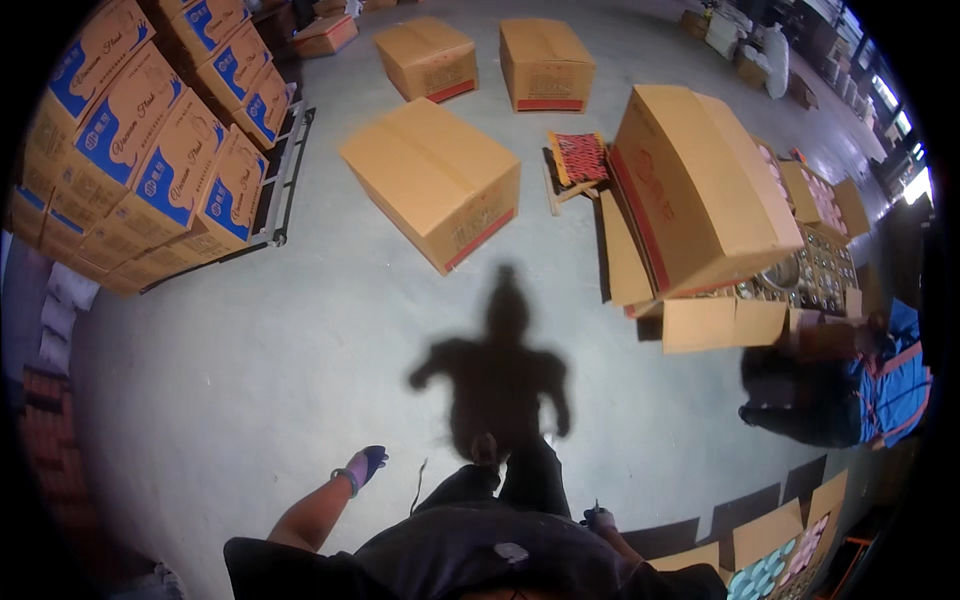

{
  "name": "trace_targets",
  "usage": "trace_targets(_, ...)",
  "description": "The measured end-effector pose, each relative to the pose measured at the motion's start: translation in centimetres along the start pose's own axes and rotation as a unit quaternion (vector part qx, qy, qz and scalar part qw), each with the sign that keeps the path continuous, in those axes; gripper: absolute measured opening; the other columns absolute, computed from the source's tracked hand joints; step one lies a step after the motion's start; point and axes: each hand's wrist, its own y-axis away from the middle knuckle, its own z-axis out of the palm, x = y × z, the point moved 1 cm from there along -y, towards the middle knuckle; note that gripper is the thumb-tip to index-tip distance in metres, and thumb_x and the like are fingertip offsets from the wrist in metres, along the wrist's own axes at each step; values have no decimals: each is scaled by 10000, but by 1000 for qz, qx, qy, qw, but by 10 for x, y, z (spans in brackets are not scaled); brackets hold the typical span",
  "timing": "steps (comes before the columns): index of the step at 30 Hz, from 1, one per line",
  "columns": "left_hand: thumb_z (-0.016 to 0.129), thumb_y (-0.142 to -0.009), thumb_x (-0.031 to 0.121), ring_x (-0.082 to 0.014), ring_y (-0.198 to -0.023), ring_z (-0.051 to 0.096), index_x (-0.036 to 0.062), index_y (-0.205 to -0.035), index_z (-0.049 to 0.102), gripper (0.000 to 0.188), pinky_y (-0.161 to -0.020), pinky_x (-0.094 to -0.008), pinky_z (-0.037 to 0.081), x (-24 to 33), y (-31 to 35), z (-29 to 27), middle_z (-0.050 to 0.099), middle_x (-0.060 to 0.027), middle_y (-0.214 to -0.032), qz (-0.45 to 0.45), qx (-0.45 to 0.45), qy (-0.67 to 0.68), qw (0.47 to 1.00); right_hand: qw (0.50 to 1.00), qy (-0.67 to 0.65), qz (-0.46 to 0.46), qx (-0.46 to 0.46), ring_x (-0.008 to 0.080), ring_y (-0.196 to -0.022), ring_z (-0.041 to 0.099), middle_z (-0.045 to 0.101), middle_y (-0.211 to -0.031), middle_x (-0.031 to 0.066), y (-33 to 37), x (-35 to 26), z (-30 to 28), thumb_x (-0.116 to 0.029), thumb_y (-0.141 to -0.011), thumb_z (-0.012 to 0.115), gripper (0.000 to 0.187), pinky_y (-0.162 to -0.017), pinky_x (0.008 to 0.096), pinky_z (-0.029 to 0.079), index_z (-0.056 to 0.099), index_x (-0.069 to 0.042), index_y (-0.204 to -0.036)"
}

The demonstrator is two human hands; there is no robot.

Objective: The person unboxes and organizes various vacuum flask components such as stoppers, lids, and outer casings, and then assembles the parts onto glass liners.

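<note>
My left hand (364, 467), in a purple and dark glove with a band at the wrist, hangs out over the bare floor. Its fingers look loosely stretched, with nothing seen in them. My right hand (599, 518), also in a dark glove, is low beside my right leg. Its fingers are closed round a thin, pointed thing (597, 504) too small to name. The thing nearest ahead of me is a closed brown carton (432, 175) on the floor, well out of reach of both hands.
Stacked blue-marked cartons (150, 150) stand on a metal-framed cart (283, 195) at left. Two cartons lie farther ahead. At right, a large carton (700, 190) leans beside a small folding stool (577, 160). A person in blue (890, 385) bends near open boxes. An open carton (768, 535) holds coloured items.
</note>
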Motion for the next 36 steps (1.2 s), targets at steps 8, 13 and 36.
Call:
trace_targets(8, 538, -991, 137, -272, -1136, 615, -58, -1307, 505, 373, -937, -383, 531, 118, -34, -29, 624, -167, -1218, -38, 36, 119, 992, 984, 58, -154, -67, 245, -563, 622, 628, -676, 124, -198, -247, 0, -162, -931, 544, 183, -532, 398, 527, 633, -28, -844)
trace_targets(13, 451, -989, 134, -282, -1134, 608, -2, -1338, 510, 379, -1028, -440, 465, 76, 11, -95, 637, -155, -1219, -55, 106, 333, 935, 732, 603, -314, 43, 193, -575, 611, 613, -687, 68, -209, -548, 129, -176, -942, 511, 210, -500, 359, 490, 636, -95, -793)
trace_targets(36, 403, -1028, 298, -221, -1249, 532, 121, -1441, 448, 452, -1127, -379, 284, 655, -496, -579, 549, -73, -1391, 75, 82, 80, 991, 918, 311, -233, 73, 424, -1031, 627, 664, -1083, 242, -149, -1004, 640, -210, -905, 494, 353, -875, 485, 507, 598, -65, -1209)
